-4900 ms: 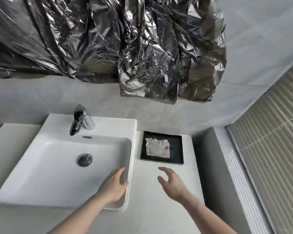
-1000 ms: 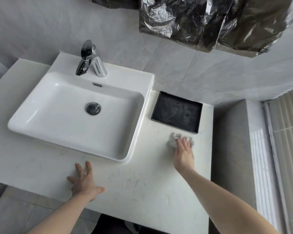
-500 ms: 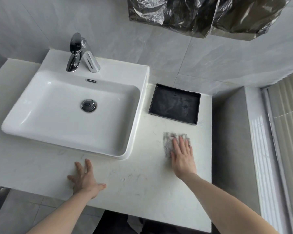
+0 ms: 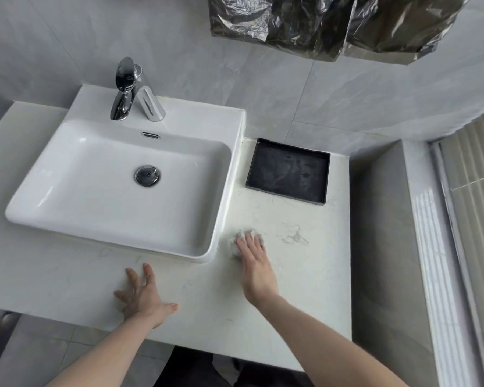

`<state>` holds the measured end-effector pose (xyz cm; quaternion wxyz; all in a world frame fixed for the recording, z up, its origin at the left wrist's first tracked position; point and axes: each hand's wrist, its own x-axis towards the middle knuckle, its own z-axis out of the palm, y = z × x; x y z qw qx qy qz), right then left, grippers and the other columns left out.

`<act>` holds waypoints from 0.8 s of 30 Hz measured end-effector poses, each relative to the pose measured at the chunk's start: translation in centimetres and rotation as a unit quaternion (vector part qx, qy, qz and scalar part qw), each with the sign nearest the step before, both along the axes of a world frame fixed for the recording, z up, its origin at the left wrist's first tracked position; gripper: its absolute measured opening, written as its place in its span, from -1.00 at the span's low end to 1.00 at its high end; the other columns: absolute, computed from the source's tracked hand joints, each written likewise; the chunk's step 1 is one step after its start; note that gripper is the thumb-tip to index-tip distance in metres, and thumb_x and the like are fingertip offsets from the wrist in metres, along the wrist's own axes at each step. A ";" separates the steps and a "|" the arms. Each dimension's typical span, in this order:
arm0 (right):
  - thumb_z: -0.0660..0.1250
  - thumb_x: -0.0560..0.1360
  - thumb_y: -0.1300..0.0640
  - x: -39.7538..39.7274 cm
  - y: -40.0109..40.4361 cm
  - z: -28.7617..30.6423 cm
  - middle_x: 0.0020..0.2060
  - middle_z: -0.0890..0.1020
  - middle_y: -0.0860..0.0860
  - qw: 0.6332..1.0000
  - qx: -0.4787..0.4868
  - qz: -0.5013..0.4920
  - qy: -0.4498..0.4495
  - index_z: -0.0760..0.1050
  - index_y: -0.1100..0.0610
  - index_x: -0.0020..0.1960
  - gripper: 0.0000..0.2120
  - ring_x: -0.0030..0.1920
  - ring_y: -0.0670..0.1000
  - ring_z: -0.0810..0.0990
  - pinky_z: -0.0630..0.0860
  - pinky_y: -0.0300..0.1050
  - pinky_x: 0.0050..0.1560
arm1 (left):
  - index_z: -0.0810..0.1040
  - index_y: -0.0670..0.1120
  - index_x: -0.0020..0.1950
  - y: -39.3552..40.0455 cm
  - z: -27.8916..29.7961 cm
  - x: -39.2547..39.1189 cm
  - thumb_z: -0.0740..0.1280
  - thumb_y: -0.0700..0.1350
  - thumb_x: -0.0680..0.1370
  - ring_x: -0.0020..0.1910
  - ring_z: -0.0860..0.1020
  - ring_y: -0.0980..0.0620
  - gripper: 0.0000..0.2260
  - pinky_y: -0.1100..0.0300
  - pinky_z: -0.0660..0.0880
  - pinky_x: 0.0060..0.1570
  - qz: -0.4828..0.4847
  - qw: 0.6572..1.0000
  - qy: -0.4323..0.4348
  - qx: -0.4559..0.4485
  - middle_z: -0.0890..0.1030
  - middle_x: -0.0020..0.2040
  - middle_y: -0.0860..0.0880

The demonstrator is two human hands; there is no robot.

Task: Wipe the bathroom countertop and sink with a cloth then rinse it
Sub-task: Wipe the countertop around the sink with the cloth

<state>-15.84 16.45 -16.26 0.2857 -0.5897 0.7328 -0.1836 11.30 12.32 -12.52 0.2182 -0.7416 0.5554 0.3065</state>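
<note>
A white rectangular sink (image 4: 67, 208) sits on the pale marble countertop (image 4: 305, 275), with a chrome faucet (image 4: 126, 88) at its back and a metal drain (image 4: 147, 175) in the basin. My right hand (image 4: 256, 268) presses flat on a small grey-white cloth (image 4: 235, 241), bunched on the counter just right of the sink's front right corner. Only the cloth's far and left edges show past my fingers. My left hand (image 4: 143, 298) rests flat on the counter in front of the sink, fingers spread, holding nothing.
An empty black tray (image 4: 288, 170) lies on the counter at the back right, beside the sink. A grey ledge (image 4: 380, 247) and a window blind (image 4: 475, 219) border the counter on the right. Crumpled silver foil (image 4: 333, 23) hangs overhead against the tiled wall.
My right hand has slid the cloth leftward and nearer along the counter, from below the tray toward the sink's corner. The cloth, taken from the tray earlier, is now more bunched. My left hand stays put.
</note>
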 end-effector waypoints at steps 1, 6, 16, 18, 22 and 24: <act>0.05 0.66 0.29 1.5 0.3 -0.2 0.67 -0.03 -0.06 0.999 0.014 0.033 0.018 0.08 -0.04 0.67 -0.38 0.66 0.00 -0.22 -0.15 0.04 0.66 | -0.35 0.12 0.60 0.0 0.0 0.0 0.55 0.22 0.35 0.54 -0.13 -0.50 0.21 -0.27 0.35 0.38 -0.001 1.000 -0.001 0.000 -0.39 0.60 -0.04; -0.02 0.72 0.04 0.3 3.0 -0.9 0.65 -0.28 -0.10 0.991 0.036 0.078 0.100 -0.18 -0.12 0.68 -0.41 0.63 0.03 -0.39 -0.33 0.11 0.60 | -0.35 0.12 0.60 0.2 -0.2 0.2 0.56 0.22 0.35 0.53 -0.16 -0.51 0.21 -0.29 0.30 0.42 0.000 1.000 0.003 0.003 -0.40 0.60 -0.05; 0.04 0.61 0.39 -15.5 7.5 0.2 0.65 0.12 -0.07 0.975 0.062 -0.188 0.102 0.22 -0.01 0.64 -0.35 0.67 -0.02 -0.06 0.19 0.13 0.60 | -0.36 0.12 0.60 0.2 0.0 0.1 0.56 0.21 0.36 0.53 -0.18 -0.51 0.20 -0.26 0.36 0.38 0.007 1.000 0.008 0.003 -0.43 0.59 -0.04; 0.00 0.70 0.30 -14.9 6.6 1.1 0.64 0.15 -0.11 0.973 0.033 -0.218 0.072 0.24 -0.04 0.63 -0.46 0.65 -0.10 -0.04 0.21 0.09 0.60 | -0.36 0.12 0.60 0.2 0.1 0.0 0.56 0.21 0.36 0.53 -0.17 -0.51 0.21 -0.25 0.37 0.38 0.007 1.000 0.008 0.003 -0.42 0.59 -0.04; 0.02 0.63 0.41 -9.4 3.4 1.6 0.64 0.15 -0.07 0.988 -0.021 -0.151 0.016 0.24 0.00 0.63 -0.37 0.64 -0.06 -0.04 0.05 0.03 0.65 | -0.37 0.12 0.59 0.2 0.2 -0.1 0.55 0.22 0.37 0.54 -0.15 -0.51 0.20 -0.23 0.38 0.38 0.005 1.000 0.004 0.004 -0.43 0.59 -0.04; 0.04 0.52 0.47 -5.3 2.0 1.5 0.66 0.10 -0.05 0.994 -0.007 -0.110 -0.013 0.22 -0.02 0.64 -0.25 0.66 0.02 -0.05 -0.02 0.01 0.66 | -0.38 0.12 0.59 0.1 0.3 -0.1 0.54 0.23 0.37 0.54 -0.15 -0.51 0.20 -0.23 0.35 0.40 0.002 1.000 0.001 0.006 -0.42 0.59 -0.05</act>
